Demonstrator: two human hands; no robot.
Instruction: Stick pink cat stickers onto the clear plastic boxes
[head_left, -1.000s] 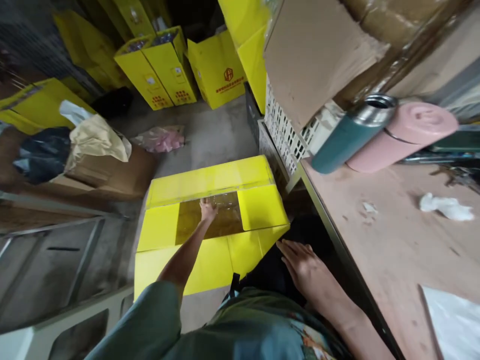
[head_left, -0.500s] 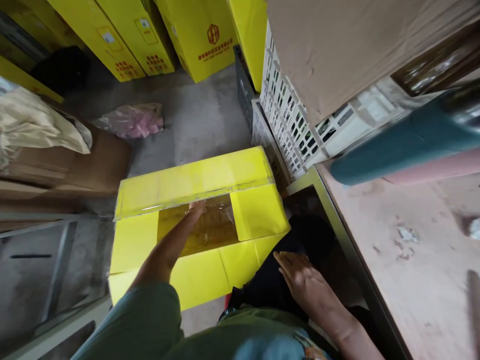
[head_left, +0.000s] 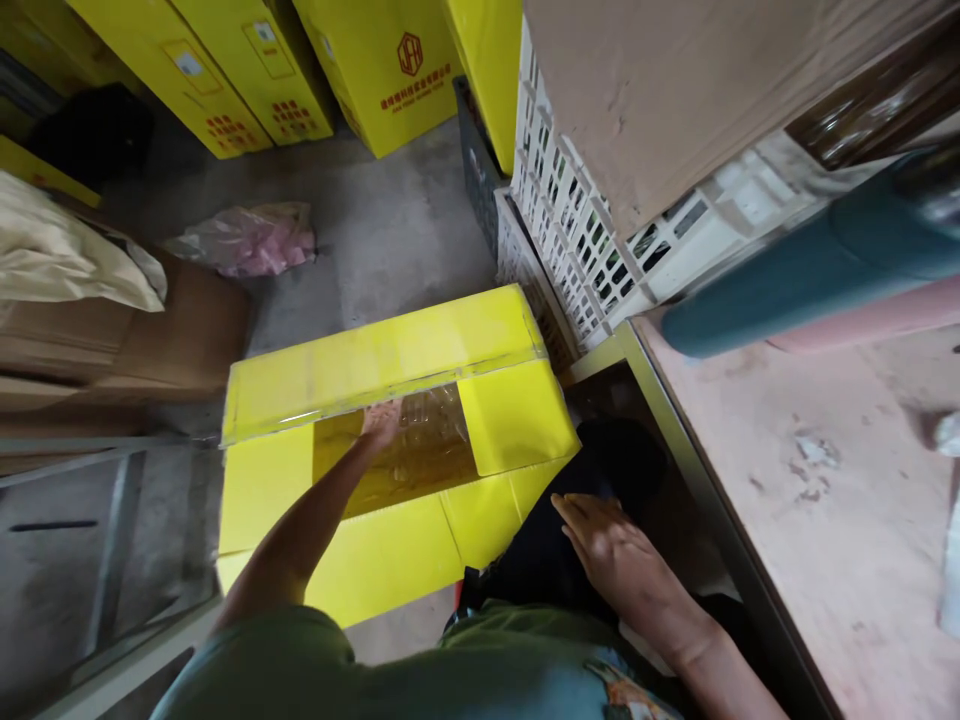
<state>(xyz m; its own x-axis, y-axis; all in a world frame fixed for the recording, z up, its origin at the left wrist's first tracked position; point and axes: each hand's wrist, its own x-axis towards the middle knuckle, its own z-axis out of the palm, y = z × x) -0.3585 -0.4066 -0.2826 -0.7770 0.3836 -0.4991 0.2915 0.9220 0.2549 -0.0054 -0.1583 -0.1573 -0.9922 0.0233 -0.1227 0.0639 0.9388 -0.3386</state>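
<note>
The room has a grey concrete floor (head_left: 397, 230), with printed yellow boxes (head_left: 390, 80) at the far side and a white plastic crate (head_left: 574, 215) on the right. On the pinkish tabletop (head_left: 825, 540), a teal bottle (head_left: 795, 270) lies by the far left corner, with a pink bottle (head_left: 862, 320) beside it. The open yellow carton (head_left: 390, 350) is to the left of this corner, in front of the person.

Compared with the frame before, the left hand (head_left: 382, 420) shows more from under the carton's far flap, and it has moved a little to the left. The right hand (head_left: 611, 550) is almost in the same place.

The left arm stretches forward into the opening, the hand near its far edge, just beside clear plastic items (head_left: 435, 430); I cannot tell if it grasps one. The right hand holds nothing, its fingers extended close together, over the dark-clothed leg (head_left: 544, 550).
</note>
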